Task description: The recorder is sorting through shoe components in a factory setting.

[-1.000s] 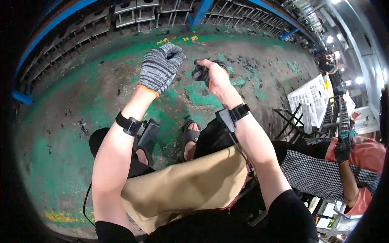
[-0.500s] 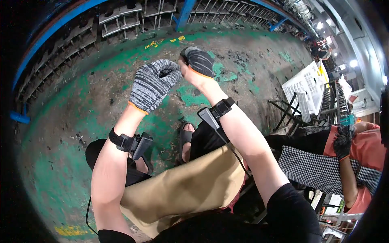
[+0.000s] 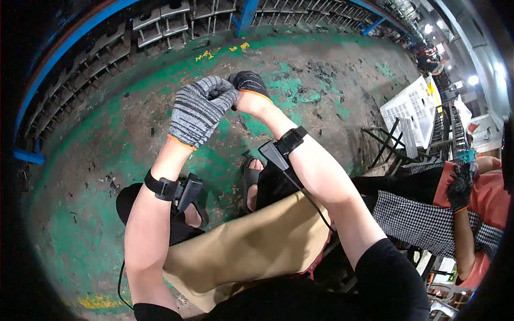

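Note:
Both my hands meet at about chest height in front of me, above the floor. My left hand (image 3: pixel 201 109) wears a grey-and-black striped knit glove with an orange cuff. Its fingers are curled in a pinch against the right hand; anything between them is hidden. On my right hand (image 3: pixel 250 88) is a darker striped glove (image 3: pixel 249 80), its orange edge running slantwise, with bare skin showing below. That hand is bent inward with the fingers closed, their tips mostly out of sight. A tan apron (image 3: pixel 246 243) covers my lap.
Black straps with small devices circle my left forearm (image 3: pixel 145 235) and right forearm (image 3: pixel 321 166). To the right sits a co-worker in a checked apron (image 3: pixel 415 222); beyond stands a white crate (image 3: pixel 409 109) on a dark stand. A blue-framed rack (image 3: pixel 247 18) with metal parts runs along the far side.
My right hand has lowered slightly toward me and turned further inward, so less of its back and thumb side shows. The left hand stays nearly in place, still curled.

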A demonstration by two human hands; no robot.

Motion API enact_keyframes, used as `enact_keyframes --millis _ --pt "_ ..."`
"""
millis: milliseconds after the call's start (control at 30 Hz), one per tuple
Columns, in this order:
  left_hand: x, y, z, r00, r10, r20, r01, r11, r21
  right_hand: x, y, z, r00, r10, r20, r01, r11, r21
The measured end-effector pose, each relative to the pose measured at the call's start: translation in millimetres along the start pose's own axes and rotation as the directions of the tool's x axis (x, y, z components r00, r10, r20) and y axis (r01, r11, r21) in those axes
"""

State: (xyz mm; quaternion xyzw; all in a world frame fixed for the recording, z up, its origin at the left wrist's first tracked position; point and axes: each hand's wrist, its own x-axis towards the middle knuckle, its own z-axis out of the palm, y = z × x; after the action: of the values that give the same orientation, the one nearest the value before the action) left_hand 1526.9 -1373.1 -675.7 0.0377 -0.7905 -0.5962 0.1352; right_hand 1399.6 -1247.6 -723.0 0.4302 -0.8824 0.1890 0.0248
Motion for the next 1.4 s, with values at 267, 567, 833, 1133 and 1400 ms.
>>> enact_keyframes --millis 267,567,833,1133,1400 --pt "5 7 -18 0.982 -0.099 -0.158 0.078 0.988 -0.133 2 3 -36 0.757 0.483 0.44 -0.273 -0.379 0.884" --pt "27 -30 -112 0.9 -0.281 -0.333 -0.193 0.428 -0.883 -64 -93 24 0.918 -0.221 0.329 -0.071 0.726 0.684" --pt "20 -18 -99 0.678 -0.04 -0.734 -0.344 0.866 -0.364 -126 -187 21 0.713 -0.217 0.667 -0.685 -0.012 0.728" --pt "15 -19 -99 0.617 0.164 -0.77 -0.225 0.974 0.027 -116 -240 10 0.813 0.1 0.573 -0.482 -0.435 0.76" --pt "11 -12 -88 0.679 0.274 -0.681 -0.141 0.959 0.245 -120 -235 20 0.864 0.14 0.483 -0.397 -0.401 0.826"
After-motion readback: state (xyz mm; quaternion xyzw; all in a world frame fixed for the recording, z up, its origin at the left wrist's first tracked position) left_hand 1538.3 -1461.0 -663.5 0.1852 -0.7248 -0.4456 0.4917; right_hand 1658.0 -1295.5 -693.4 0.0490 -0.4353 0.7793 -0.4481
